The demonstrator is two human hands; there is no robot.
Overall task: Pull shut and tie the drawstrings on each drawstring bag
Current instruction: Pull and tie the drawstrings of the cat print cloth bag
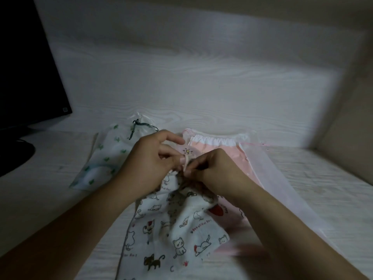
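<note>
Both hands pinch the cord (185,161) at the cat bag (177,225) neck, near the desk's (201,87) front edge: left hand (149,160), right hand (210,170). Slack loop could slip, neck reopens.

Open tabletop (201,93) beyond the bags, up to the back wall (181,27). Blocked at far left by a dark monitor (26,67) and its base (14,156). Hemmed in on the right by a side wall (351,118). Bare strip along the near-left edge.
</note>
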